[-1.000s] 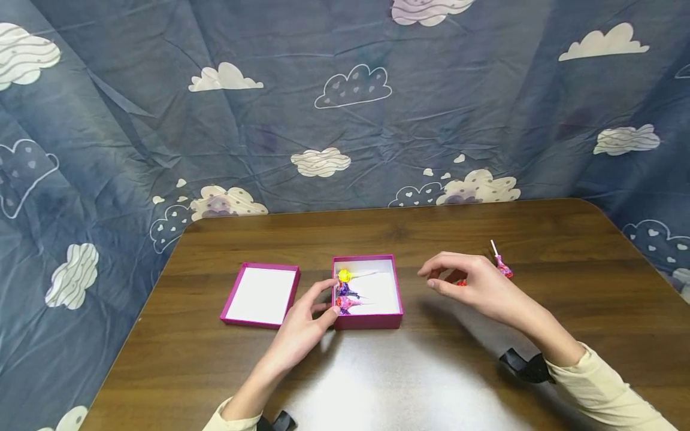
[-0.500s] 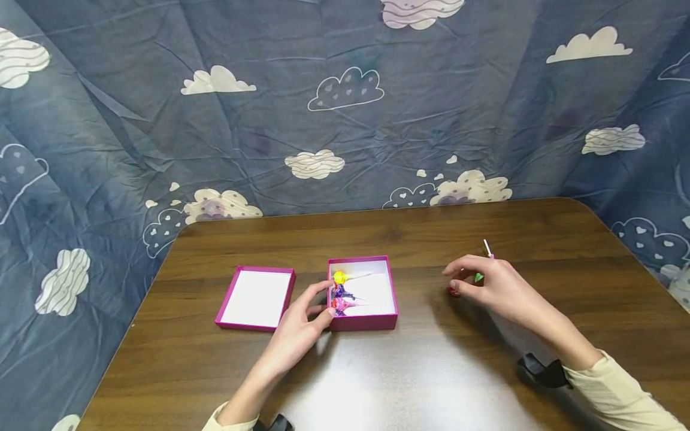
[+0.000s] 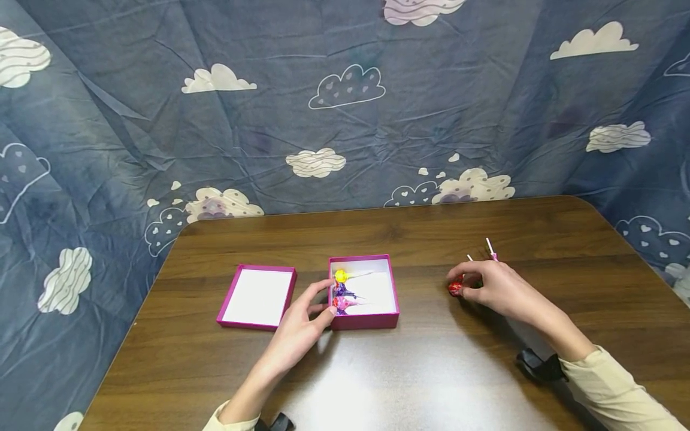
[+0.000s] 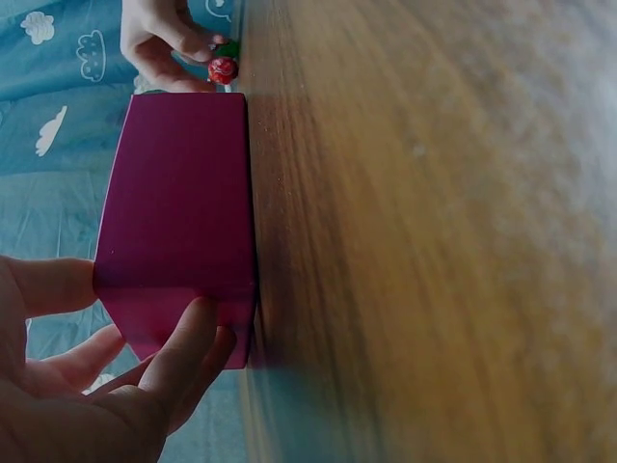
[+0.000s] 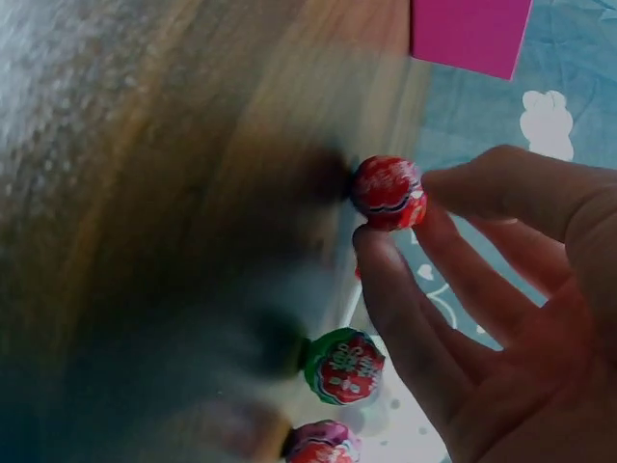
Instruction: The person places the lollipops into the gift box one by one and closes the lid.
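My left hand (image 3: 299, 329) holds the left side of an open magenta box (image 3: 366, 322), with fingers and thumb against its walls. Inside the box several wrapped lollipops lie along the left wall, among them a yellow lollipop (image 3: 341, 276) and a pink lollipop (image 3: 342, 302). To the right, my right hand (image 3: 498, 287) is down at the table, thumb and fingertips on the head of a red lollipop (image 5: 388, 193). Beside that hand, in the right wrist view, lie a green-and-red lollipop (image 5: 344, 367) and a pink-and-red lollipop (image 5: 325, 444).
The magenta box lid (image 3: 257, 296), white inside, lies left of the box. Everything rests on a brown wooden table (image 3: 409, 371). A blue curtain (image 3: 345, 131) with cloud prints hangs behind the table's far edge.
My right hand has moved right, away from the box, and down to the red lollipop, its fingertips closing in on it. The left hand has stayed on the box.
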A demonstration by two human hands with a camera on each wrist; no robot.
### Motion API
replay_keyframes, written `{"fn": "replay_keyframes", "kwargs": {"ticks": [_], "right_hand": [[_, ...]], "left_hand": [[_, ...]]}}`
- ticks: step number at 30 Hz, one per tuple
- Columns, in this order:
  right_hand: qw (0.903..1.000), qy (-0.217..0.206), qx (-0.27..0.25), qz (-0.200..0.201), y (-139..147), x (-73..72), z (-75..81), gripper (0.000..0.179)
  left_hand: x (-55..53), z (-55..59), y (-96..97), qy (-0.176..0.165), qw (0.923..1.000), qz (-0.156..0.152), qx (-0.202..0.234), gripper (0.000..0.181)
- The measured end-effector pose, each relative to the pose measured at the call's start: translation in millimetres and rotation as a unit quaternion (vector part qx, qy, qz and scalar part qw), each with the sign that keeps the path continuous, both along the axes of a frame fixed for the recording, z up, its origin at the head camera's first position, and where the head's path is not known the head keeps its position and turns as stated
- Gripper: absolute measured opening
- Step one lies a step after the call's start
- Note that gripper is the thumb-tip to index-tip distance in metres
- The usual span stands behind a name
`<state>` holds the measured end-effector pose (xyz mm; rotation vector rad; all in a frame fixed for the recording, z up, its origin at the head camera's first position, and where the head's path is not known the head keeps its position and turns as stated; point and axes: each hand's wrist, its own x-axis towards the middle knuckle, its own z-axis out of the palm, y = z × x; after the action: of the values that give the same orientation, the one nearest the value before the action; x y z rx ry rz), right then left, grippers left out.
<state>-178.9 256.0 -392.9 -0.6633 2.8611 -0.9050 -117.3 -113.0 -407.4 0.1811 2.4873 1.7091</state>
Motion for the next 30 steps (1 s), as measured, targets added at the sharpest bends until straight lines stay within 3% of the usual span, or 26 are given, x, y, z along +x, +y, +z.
{"fn": "replay_keyframes", "kwargs": {"ticks": [7,17,25,30], "right_hand": [[0.9987,-0.035,-0.030,0.019,1,-3.9,-9.2,0.024],[0.9962,-0.046,-0.036,0.065,2,-6.3,-17.0,0.033],[0.9977,-0.048,-0.037,0.030,-3,-2.7,-16.1,0.023],[0.9995,-0.015,-0.024,0.013,-8,1.7,-12.9,0.016]], "left_hand": [[-0.6,0.6,-0.1,-0.001,1.0000,0.000,-0.001,0.050],[0.9,1.1,-0.1,-0.001,1.0000,0.003,-0.005,0.050],[0.3,0.7,0.1,-0.004,1.0000,0.002,-0.006,0.050],[-0.3,0.0,-0.2,-0.002,1.0000,-0.001,-0.005,0.050]]}}
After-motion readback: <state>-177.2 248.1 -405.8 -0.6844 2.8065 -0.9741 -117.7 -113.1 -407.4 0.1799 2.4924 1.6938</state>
